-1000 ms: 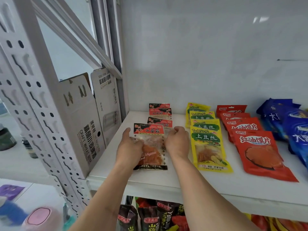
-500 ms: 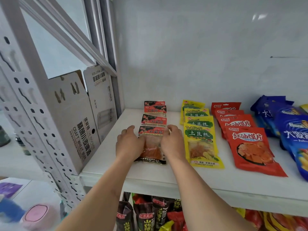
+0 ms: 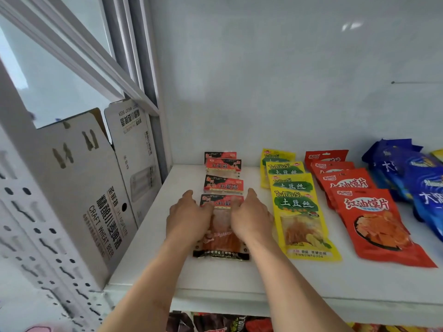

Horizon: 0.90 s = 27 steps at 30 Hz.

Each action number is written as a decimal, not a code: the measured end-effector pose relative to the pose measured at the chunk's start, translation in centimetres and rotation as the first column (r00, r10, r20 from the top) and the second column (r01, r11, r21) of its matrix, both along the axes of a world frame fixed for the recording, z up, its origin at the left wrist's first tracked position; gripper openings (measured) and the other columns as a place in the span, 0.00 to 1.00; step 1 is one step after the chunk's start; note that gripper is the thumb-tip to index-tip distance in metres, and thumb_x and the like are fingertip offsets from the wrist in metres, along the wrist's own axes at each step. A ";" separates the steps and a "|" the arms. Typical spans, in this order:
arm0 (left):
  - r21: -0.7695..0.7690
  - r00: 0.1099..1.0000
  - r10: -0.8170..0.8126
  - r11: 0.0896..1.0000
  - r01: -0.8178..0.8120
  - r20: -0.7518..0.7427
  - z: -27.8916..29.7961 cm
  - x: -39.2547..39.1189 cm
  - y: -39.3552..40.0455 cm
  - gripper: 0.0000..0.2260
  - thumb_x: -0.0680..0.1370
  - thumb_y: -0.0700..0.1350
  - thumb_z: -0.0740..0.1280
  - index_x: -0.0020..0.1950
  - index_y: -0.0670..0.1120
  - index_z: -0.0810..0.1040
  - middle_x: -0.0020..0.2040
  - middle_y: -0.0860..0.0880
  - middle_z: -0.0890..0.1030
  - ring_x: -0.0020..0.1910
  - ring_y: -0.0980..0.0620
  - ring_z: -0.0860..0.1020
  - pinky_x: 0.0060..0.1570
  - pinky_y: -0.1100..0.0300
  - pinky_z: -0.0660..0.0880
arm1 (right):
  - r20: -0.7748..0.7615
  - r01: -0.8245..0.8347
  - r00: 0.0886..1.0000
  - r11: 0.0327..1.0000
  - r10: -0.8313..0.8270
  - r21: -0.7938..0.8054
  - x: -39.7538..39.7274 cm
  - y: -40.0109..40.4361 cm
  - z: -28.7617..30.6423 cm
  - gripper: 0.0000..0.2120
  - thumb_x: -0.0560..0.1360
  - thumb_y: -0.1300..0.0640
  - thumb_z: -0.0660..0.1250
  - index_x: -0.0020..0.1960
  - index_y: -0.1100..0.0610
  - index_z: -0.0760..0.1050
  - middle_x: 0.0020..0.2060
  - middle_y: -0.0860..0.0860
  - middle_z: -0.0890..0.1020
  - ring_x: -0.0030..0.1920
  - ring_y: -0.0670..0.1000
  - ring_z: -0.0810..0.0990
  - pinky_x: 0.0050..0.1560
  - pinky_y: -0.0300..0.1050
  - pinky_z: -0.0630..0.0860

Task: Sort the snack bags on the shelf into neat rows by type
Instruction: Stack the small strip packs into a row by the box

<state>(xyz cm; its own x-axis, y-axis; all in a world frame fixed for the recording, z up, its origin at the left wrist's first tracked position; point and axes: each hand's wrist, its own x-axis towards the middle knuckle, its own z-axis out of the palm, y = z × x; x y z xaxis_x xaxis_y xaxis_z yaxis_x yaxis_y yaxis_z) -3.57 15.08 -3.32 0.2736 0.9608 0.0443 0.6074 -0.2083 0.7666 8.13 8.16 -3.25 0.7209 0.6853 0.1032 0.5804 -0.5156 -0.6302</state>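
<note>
Two hands meet on one snack bag as we look down from the head camera: our left hand (image 3: pixel 189 218) and right hand (image 3: pixel 251 215) press flat, fingers extended, on either side of the front black-and-red bag (image 3: pixel 221 236), which lies at the near end of its row on the white shelf (image 3: pixel 311 283), just beside the yellow bags (image 3: pixel 299 212), then the red bags (image 3: pixel 374 219).

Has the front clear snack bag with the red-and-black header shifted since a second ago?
Yes: the clear snack bag turned, its header swinging right toward the yellow snack bag, into line with its row.
</note>
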 end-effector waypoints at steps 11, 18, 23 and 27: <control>-0.134 0.982 -0.160 0.976 0.172 0.096 1.7 3.2 6.6 0.35 0.81 0.63 0.58 0.81 0.44 0.54 0.76 0.41 0.67 0.73 0.41 0.68 0.69 0.49 0.69 | -0.148 -0.025 0.989 1.000 0.023 -0.009 3.1 5.3 1.3 0.29 0.83 0.42 0.51 0.78 0.58 0.55 0.74 0.56 0.69 0.73 0.60 0.68 0.69 0.54 0.62; -0.078 0.980 -0.200 0.977 0.200 0.006 2.0 4.5 7.6 0.31 0.82 0.62 0.55 0.77 0.43 0.61 0.73 0.42 0.71 0.70 0.41 0.71 0.68 0.47 0.70 | -0.121 -0.066 0.991 0.998 0.064 -0.013 3.9 6.6 1.0 0.27 0.83 0.42 0.50 0.77 0.54 0.59 0.74 0.54 0.70 0.73 0.57 0.68 0.70 0.53 0.61; 0.030 0.978 -0.177 0.983 0.181 -0.110 2.9 2.5 5.0 0.36 0.80 0.66 0.55 0.81 0.46 0.54 0.80 0.45 0.59 0.78 0.43 0.59 0.74 0.44 0.61 | -0.040 -0.038 0.998 0.999 0.040 0.038 5.2 8.6 2.0 0.31 0.82 0.40 0.53 0.78 0.55 0.57 0.77 0.57 0.63 0.75 0.60 0.63 0.73 0.60 0.62; 0.108 0.900 -0.310 0.928 0.356 -0.306 1.9 0.2 -0.9 0.31 0.81 0.64 0.52 0.81 0.54 0.50 0.82 0.52 0.51 0.79 0.46 0.51 0.75 0.42 0.56 | 0.075 -0.133 0.987 0.988 0.139 -0.083 5.2 11.2 3.1 0.32 0.80 0.36 0.51 0.79 0.49 0.55 0.79 0.55 0.56 0.77 0.61 0.58 0.74 0.62 0.59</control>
